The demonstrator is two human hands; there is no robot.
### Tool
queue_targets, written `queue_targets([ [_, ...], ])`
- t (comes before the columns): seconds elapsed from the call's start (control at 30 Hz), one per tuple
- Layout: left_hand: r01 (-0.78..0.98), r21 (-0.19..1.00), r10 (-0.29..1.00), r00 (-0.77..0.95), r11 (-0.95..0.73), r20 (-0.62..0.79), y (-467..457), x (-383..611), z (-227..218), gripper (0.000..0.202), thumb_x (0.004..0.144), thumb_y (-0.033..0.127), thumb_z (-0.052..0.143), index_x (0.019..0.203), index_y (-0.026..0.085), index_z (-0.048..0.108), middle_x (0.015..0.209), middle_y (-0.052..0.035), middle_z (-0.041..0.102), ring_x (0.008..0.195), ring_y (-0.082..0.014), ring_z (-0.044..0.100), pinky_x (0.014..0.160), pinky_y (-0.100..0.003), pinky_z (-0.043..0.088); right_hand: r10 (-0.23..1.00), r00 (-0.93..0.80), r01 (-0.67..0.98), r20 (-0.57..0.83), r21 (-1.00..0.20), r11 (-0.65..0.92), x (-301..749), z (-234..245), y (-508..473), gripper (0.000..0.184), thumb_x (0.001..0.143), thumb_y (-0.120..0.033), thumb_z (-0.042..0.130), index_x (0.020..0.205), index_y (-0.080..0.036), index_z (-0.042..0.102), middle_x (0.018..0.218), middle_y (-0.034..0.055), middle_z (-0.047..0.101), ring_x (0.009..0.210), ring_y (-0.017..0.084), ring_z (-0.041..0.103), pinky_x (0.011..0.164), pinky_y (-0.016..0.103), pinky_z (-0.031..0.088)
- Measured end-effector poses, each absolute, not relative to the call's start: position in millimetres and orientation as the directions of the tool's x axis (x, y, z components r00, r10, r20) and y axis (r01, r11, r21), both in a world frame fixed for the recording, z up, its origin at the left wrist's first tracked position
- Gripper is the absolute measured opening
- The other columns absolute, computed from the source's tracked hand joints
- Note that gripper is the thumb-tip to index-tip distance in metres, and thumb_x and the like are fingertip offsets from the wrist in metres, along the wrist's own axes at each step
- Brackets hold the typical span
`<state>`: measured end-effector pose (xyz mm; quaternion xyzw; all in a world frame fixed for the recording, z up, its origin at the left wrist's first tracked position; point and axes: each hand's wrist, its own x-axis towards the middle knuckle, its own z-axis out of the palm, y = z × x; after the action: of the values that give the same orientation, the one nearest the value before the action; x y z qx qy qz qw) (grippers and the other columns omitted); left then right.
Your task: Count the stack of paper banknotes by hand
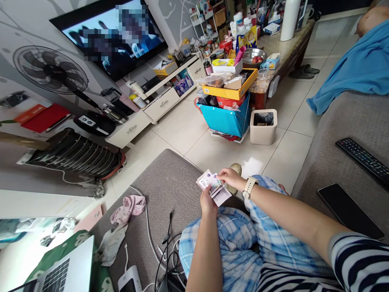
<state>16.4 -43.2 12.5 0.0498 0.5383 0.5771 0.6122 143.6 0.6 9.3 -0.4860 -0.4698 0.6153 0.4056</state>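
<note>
A small stack of banknotes (212, 185) is fanned out above my knees in blue plaid trousers. My left hand (208, 201) grips the stack from below, fingers closed round it. My right hand (231, 177), with a white watch (249, 187) on the wrist, pinches the top note at its right edge between thumb and fingers. Both hands are close together over the grey sofa seat (170, 182).
A black phone (349, 211) and a remote (363, 159) lie on the sofa to my right. Cables (165, 251), a pink cloth (129, 206) and a laptop (63, 271) sit left. A blue bin (226, 119), beige waste bin (263, 127), cluttered table (291, 44), fan (50, 69) and TV (112, 34) stand ahead.
</note>
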Motion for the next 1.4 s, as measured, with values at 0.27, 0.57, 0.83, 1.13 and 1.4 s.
queue_targets([
  [0.27, -0.581, 0.747, 0.797, -0.26, 0.322, -0.546, -46.5, 19.3, 17.7, 0.03, 0.07, 0.009, 0.063, 0.1, 0.011, 0.063, 0.085, -0.0103, 0.071, 0.07, -0.0224, 0.068, 0.071, -0.04, 0.056, 0.966, -0.167, 0.06, -0.195, -0.98, -0.188, 145.0, 3.4, 3.2, 0.016, 0.073, -0.032, 0.058, 0.067, -0.018, 0.054, 0.063, -0.0014, 0.055, 0.061, 0.014, 0.051, 0.061, 0.026, 0.037],
  [0.57, -0.69, 0.647, 0.744, -0.235, 0.325, -0.625, -44.2, 20.2, 20.2, 0.027, 0.082, 0.024, 0.054, 0.104, 0.011, 0.063, 0.087, -0.0102, 0.071, 0.073, -0.0222, 0.069, 0.076, -0.038, 0.055, 0.968, -0.182, 0.08, -0.171, -0.984, -0.159, 145.3, 8.4, 1.6, 0.015, 0.073, -0.031, 0.055, 0.064, -0.018, 0.053, 0.061, -0.0016, 0.053, 0.06, 0.013, 0.049, 0.057, 0.025, 0.034],
  [0.83, -0.674, 0.67, 0.746, -0.263, 0.312, -0.612, -42.9, 18.8, 17.1, 0.03, 0.082, 0.026, 0.054, 0.105, 0.01, 0.064, 0.091, -0.0113, 0.071, 0.08, -0.0244, 0.069, 0.076, -0.039, 0.055, 0.943, -0.273, -0.099, -0.192, -0.969, -0.226, 142.4, 11.9, 0.0, 0.015, 0.074, -0.031, 0.054, 0.065, -0.019, 0.053, 0.056, -0.0033, 0.049, 0.051, 0.012, 0.045, 0.052, 0.025, 0.034],
  [1.13, -0.656, 0.684, 0.748, -0.269, 0.318, -0.606, -42.8, 18.9, 15.7, 0.029, 0.083, 0.026, 0.052, 0.104, 0.012, 0.064, 0.094, -0.0115, 0.071, 0.081, -0.0237, 0.069, 0.077, -0.038, 0.054, 0.93, -0.309, -0.148, -0.201, -0.955, -0.256, 143.0, 15.9, -1.1, 0.016, 0.075, -0.031, 0.056, 0.065, -0.018, 0.053, 0.056, -0.0034, 0.049, 0.049, 0.011, 0.045, 0.05, 0.025, 0.034],
  [1.4, -0.65, 0.689, 0.749, -0.272, 0.32, -0.605, -42.7, 18.2, 14.9, 0.026, 0.082, 0.025, 0.052, 0.101, 0.012, 0.065, 0.091, -0.011, 0.071, 0.081, -0.0244, 0.069, 0.076, -0.039, 0.054, 0.925, -0.309, -0.139, -0.221, -0.951, -0.274, 142.5, 14.6, -0.4, 0.015, 0.074, -0.029, 0.056, 0.065, -0.018, 0.054, 0.056, -0.0037, 0.049, 0.049, 0.011, 0.045, 0.049, 0.025, 0.033],
])
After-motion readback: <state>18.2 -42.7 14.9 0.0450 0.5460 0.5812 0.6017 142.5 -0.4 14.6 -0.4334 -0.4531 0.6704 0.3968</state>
